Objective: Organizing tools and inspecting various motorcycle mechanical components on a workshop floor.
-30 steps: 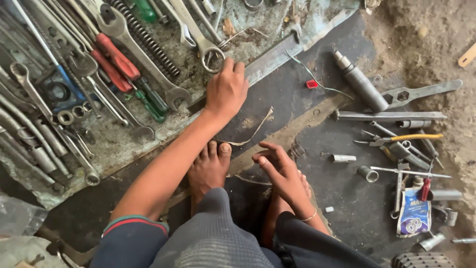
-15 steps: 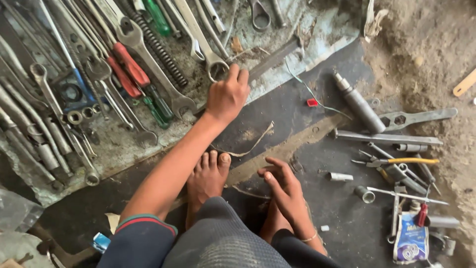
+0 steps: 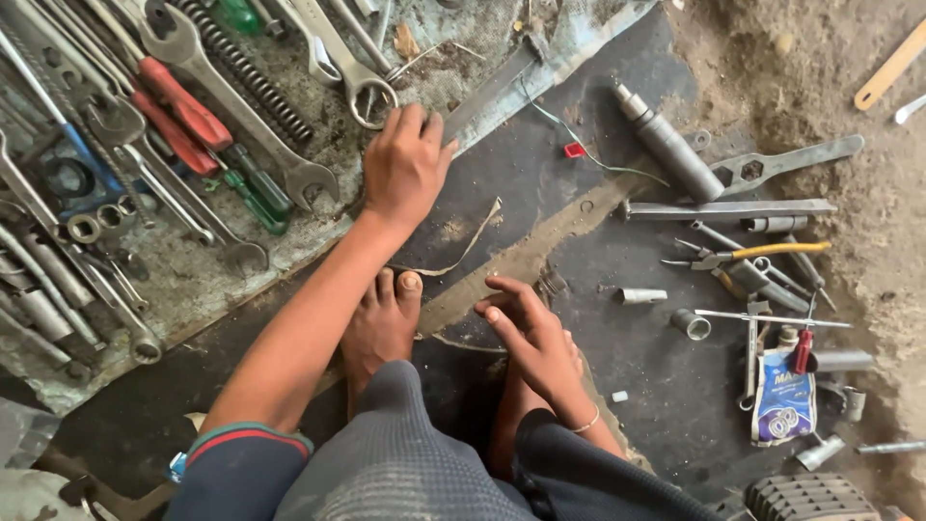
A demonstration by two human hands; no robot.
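My left hand (image 3: 405,164) reaches forward, palm down, at the edge of a grey tarp (image 3: 193,280) strewn with tools. Its fingertips lie beside the ring end of a ring spanner (image 3: 371,101) and the near end of a flat metal bar (image 3: 492,85); nothing is gripped in it. My right hand (image 3: 531,333) rests on my right foot with fingers spread and holds nothing. My bare left foot (image 3: 381,323) stands on the dark mat (image 3: 540,193) between both arms.
On the tarp lie a large open-ended spanner (image 3: 231,106), a coil spring (image 3: 246,77), red-handled tools (image 3: 183,101) and a green screwdriver (image 3: 256,188). To the right are a grey cylinder (image 3: 666,145), yellow-handled pliers (image 3: 743,254), a blue-white pouch (image 3: 781,396) and sandy ground.
The view has shifted slightly. My left hand stays by the ring spanner's end with its fingers a little more forward. My right hand remains on my foot.
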